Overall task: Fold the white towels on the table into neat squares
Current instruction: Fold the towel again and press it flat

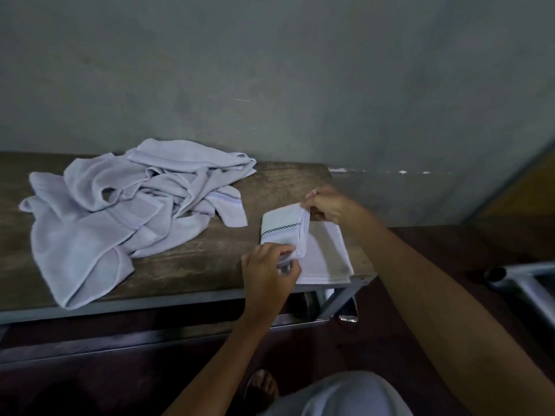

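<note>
The left hand [268, 267] pinches the near corner of a striped towel [282, 228], and the right hand [329, 207] pinches the far corner of the same layered edge, fingers curled on the cloth. The towel is held between the hands, over a flat folded towel [329, 256] that lies just beneath them on the surface [210, 265]. A heap of unfolded towels [120, 211] sprawls well left of the left hand
</note>
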### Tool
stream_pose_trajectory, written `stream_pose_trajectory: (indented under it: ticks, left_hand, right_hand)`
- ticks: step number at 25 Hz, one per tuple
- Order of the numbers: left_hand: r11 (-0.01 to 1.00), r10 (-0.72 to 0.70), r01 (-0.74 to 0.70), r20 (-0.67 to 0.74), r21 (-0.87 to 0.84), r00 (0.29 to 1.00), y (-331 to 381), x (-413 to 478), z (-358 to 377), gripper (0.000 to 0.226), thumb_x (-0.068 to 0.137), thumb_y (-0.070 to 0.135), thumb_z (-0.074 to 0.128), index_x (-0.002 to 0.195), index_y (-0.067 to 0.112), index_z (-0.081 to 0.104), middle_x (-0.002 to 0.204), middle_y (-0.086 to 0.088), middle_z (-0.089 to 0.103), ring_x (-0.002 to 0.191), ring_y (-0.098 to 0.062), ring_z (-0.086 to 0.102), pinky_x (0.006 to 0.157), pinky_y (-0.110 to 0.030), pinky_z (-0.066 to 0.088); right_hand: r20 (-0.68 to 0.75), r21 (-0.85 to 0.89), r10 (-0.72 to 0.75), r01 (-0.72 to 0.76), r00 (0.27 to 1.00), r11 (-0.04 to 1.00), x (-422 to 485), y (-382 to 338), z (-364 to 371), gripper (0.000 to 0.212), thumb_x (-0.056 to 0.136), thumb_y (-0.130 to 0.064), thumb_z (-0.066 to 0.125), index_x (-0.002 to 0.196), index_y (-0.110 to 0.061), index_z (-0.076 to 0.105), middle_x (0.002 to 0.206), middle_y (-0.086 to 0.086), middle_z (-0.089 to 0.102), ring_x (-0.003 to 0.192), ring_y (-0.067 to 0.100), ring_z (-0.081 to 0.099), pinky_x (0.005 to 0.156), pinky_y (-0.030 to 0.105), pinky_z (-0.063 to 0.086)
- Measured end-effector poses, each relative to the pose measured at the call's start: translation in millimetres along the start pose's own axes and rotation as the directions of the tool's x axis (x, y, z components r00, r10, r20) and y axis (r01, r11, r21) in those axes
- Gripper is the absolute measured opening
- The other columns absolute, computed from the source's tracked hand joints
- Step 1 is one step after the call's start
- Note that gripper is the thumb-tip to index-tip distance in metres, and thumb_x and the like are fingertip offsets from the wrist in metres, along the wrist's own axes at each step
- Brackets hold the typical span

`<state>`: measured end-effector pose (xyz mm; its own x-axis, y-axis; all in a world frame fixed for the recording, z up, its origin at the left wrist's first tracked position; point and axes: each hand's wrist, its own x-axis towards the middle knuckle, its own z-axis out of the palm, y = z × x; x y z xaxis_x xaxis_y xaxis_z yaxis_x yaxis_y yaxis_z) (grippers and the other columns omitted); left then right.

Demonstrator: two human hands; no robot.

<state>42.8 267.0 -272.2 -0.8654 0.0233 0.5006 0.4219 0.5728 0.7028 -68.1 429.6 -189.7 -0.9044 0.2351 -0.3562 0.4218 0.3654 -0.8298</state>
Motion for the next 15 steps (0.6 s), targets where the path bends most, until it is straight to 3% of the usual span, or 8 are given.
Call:
stream_pose_trajectory:
  ticks: [3,5,7,12,15]
  left_hand:
    - [0.975,0.221,-0.222,0.061,0.000,0.973,14,3,30,0.018,0.070,0.022,0.072,0.087,0.023,0.071,0.084,0.010,0.067,0.084,-0.007,0.056,0.078,-0.027,0.036]
    - [0.957,0.289,-0.291,0.111,0.000,0.951,20,7,47,0.018,0.070,0.020,0.072,0.087,0.024,0.073,0.081,0.010,0.069,0.079,-0.009,0.060,0.077,-0.027,0.035]
    - [0.946,0.316,-0.324,0.176,0.015,0.932,25,11,65,0.017,0.071,0.024,0.067,0.087,0.026,0.073,0.080,0.011,0.070,0.075,-0.012,0.062,0.076,-0.027,0.033]
    - [0.925,0.335,-0.374,0.320,0.068,0.886,28,7,95,0.020,0.074,0.032,0.056,0.078,0.025,0.074,0.073,0.010,0.071,0.068,-0.013,0.063,0.069,-0.026,0.034]
    - [0.945,0.314,-0.326,0.308,-0.014,0.898,33,7,90,0.022,0.075,0.034,0.055,0.076,0.021,0.073,0.070,0.006,0.071,0.066,-0.017,0.064,0.066,-0.028,0.046]
  right_hand:
    - [-0.063,-0.095,0.002,-0.008,0.998,0.995,10,28,-25,0.032,0.081,0.005,0.063,0.064,-0.016,0.045,0.054,0.008,0.049,0.041,0.013,0.043,0.041,0.020,0.028]
    - [-0.081,-0.134,-0.004,-0.007,0.997,0.991,16,44,-34,0.033,0.081,0.004,0.064,0.064,-0.016,0.045,0.057,0.006,0.049,0.040,0.008,0.046,0.040,0.020,0.030]
    - [-0.101,-0.157,-0.023,0.007,0.995,0.988,24,56,-42,0.033,0.080,0.006,0.065,0.063,-0.015,0.046,0.061,0.003,0.049,0.049,0.007,0.049,0.046,0.018,0.037]
    - [-0.139,-0.189,-0.057,0.030,0.989,0.982,35,74,-50,0.030,0.079,0.002,0.069,0.064,-0.016,0.050,0.065,-0.002,0.052,0.060,0.007,0.047,0.050,0.013,0.038]
    - [-0.154,-0.196,-0.111,0.080,0.982,0.977,37,82,-46,0.016,0.081,-0.005,0.069,0.077,-0.011,0.055,0.070,0.000,0.054,0.066,0.010,0.051,0.061,0.019,0.042]
